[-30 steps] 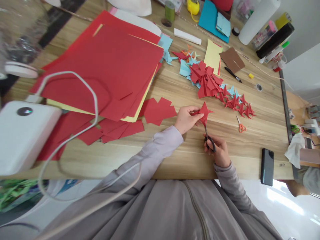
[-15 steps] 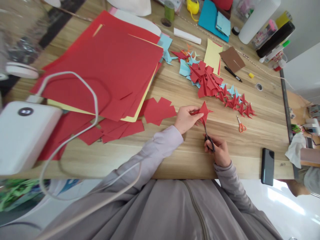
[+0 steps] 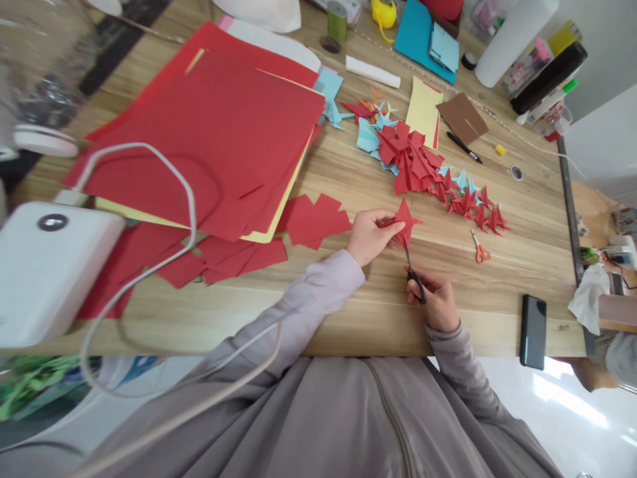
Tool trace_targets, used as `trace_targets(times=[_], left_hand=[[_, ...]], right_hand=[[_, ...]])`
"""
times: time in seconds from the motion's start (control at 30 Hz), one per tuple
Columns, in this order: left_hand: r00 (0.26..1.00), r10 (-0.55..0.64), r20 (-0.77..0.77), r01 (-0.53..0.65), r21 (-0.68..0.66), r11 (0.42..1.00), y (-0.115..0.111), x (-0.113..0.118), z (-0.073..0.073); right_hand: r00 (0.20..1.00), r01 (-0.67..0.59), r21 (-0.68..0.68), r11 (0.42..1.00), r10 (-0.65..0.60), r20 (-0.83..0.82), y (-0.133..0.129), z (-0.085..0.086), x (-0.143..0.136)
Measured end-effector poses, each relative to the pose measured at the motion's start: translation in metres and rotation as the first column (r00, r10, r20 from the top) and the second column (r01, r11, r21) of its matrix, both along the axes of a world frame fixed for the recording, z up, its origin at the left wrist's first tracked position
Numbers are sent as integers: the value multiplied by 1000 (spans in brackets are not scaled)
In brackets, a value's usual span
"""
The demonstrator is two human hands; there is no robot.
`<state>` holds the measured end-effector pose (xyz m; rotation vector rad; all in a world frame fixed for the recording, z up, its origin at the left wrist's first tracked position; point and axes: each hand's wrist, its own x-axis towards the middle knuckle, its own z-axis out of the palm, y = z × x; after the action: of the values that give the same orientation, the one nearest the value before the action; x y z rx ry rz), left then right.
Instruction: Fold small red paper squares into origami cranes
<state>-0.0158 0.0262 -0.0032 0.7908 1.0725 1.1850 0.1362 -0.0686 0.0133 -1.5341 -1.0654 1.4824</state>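
Between its thumb and fingers, my left hand [image 3: 372,237] pinches a folded red paper star [image 3: 406,222] with pointed tips. My right hand [image 3: 435,300] is closed on the handles of black scissors [image 3: 416,284], whose blades reach up to the lower tip of the star. Whether the blades are cutting into the paper is too small to tell. Behind the star lies a heap of folded red paper pieces [image 3: 411,159], with a row of small red folded stars [image 3: 470,202] running off to its right. Orange-handled scissors [image 3: 481,252] lie on the table to the right.
Large red sheets [image 3: 213,133] are stacked at the left, with red paper pieces [image 3: 318,222] beside them. A white power bank [image 3: 54,279] trails a cable [image 3: 192,206] across my left side. A black phone [image 3: 533,332] lies at the front right edge.
The blades have closed further and the scissor handles are nearer together. The star has shifted very slightly up and left; my left hand keeps its pinch.
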Motion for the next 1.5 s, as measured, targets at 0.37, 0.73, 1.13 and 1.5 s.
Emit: trace_targets(times=[0.37, 0.73, 1.13, 1.5], left_hand=[[999, 27, 28, -27, 9, 1000, 0, 1, 0], [996, 38, 77, -39, 7, 999, 0, 1, 2], [983, 5, 182, 5, -57, 998, 0, 1, 5], [987, 10, 159, -1, -56, 998, 0, 1, 8]], right_hand=[[1000, 14, -14, 1000, -14, 6, 0, 0, 1], [1000, 12, -10, 1000, -12, 18, 1, 1, 0], [1000, 25, 2, 1000, -25, -16, 0, 1, -2], [1000, 29, 18, 999, -29, -1, -2, -1, -2]])
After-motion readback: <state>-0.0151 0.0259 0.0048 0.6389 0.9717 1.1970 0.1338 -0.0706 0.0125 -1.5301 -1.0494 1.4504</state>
